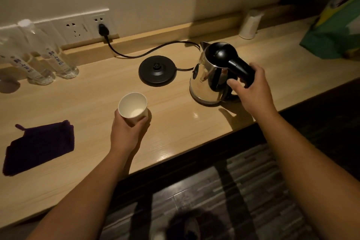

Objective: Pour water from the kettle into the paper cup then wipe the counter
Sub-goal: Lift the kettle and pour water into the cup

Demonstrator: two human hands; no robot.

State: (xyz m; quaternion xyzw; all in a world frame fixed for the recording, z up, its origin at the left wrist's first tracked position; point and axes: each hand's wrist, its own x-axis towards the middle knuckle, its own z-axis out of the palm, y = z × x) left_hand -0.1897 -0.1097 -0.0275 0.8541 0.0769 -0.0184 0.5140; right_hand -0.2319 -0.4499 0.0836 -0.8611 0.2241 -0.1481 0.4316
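From the head camera, looking down at the pale wood-grain counter (175, 122), I see my left hand (125, 132) wrapped round the lower wall of the white paper cup (132, 107), fingers curled to the right side and thumb to the left, the cup tipped a little toward me with its mouth open and what looks like an empty bottom, though the light is dim and I can't swear it's dry. That cup will be light and thin-walled, so I judge a gentle hold low down is right; squeeze and it will buckle. My right hand (253, 91) is closing on the black plastic handle (240, 71) of the shiny stainless steel electric kettle (208, 78), fingers partly curled round it, thumb reaching in from the left; whether the grip is fully firm I cannot tell. The kettle stands on the counter, off its round black power base (157, 70), which sits just to its left with the black cord (148, 52) running back to the wall socket. If full, the kettle should be heavy and possibly hot at the steel, so the handle is the only place to take it. The dark purple folded cloth (41, 146) lies well to the left, untouched, soft and easy to bunch for the wiping. Clear plastic bottles (48, 58) stand at the back left.
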